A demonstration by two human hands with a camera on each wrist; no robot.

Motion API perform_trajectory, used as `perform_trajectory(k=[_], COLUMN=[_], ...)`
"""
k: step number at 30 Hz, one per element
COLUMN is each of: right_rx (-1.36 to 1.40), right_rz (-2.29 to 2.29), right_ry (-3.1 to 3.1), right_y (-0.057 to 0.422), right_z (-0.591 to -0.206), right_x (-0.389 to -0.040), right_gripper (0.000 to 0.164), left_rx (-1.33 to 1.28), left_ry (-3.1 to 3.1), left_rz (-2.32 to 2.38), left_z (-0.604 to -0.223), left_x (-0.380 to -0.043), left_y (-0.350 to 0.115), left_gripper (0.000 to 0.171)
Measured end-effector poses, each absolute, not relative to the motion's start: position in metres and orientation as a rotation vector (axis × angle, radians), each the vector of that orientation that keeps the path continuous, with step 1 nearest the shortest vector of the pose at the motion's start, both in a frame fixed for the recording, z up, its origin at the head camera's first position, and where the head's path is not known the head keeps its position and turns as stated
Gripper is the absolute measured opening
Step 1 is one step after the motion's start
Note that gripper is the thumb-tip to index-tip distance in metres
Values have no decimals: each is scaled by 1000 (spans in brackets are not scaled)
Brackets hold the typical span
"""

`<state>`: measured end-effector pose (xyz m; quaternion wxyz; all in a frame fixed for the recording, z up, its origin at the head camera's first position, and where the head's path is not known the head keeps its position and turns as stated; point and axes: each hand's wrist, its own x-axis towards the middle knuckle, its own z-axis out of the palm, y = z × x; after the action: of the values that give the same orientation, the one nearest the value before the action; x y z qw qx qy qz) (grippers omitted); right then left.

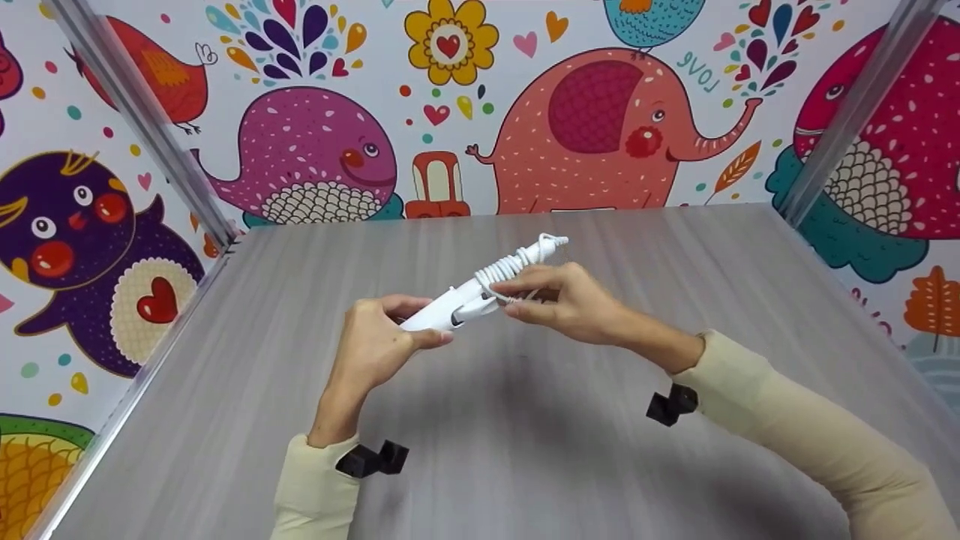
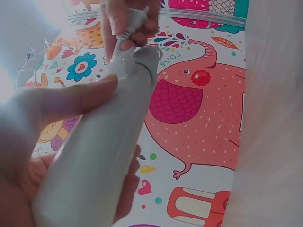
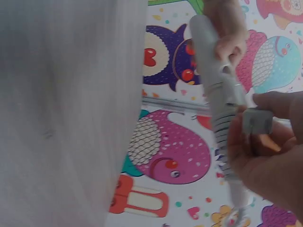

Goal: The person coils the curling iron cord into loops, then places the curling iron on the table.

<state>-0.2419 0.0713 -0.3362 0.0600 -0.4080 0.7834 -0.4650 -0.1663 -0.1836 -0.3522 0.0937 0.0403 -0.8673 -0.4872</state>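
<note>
A white curling iron [image 1: 439, 313] is held slantwise above the table, its far end pointing up and right. My left hand [image 1: 373, 341] grips the thick near end, thumb along one side and fingers beneath. The white cord [image 1: 504, 268] is wound in several coils round the far part. My right hand [image 1: 576, 306] is beside the coils and pinches the cord's plug [image 3: 257, 121] between thumb and fingers. In the left wrist view the iron's smooth body [image 2: 94, 156] fills the foreground, and the right hand partly hides the plug.
Below the hands lies a grey wood-grain table [image 1: 480, 450]. Printed cartoon panels [image 1: 465, 112] stand at its back and sides, with metal corner posts [image 1: 150, 120] at left and right. Small black blocks [image 1: 373, 459] sit on both wrists.
</note>
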Motion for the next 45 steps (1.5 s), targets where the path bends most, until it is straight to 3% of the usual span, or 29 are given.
perform_trajectory(k=[8, 17, 22, 29, 40, 45], right_rx=[-1617, -1046, -1040, -1106, -718, -542], right_rz=[-1755, -1963, -1865, -1715, -1781, -1805], right_ry=[2596, 2520, 2591, 2601, 2422, 2270], right_y=[63, 48, 52, 58, 62, 62], right_z=[-385, -401, -404, -413, -435, -441], right_x=[-238, -217, -220, -231, -265, -281], right_gripper=[33, 44, 41, 55, 30, 31], left_rx=[60, 102, 95, 55, 97, 121], left_ry=[-2490, -2528, -2564, -2633, -2738, -2767], left_rz=[-1550, -1463, -1459, -1467, -1468, -1481], left_z=[-354, -358, -366, -380, -409, -416], left_x=[-170, -172, -180, -193, -236, -249], left_y=[-182, -174, -174, -176, -175, -178], left_gripper=[36, 38, 37, 36, 39, 39])
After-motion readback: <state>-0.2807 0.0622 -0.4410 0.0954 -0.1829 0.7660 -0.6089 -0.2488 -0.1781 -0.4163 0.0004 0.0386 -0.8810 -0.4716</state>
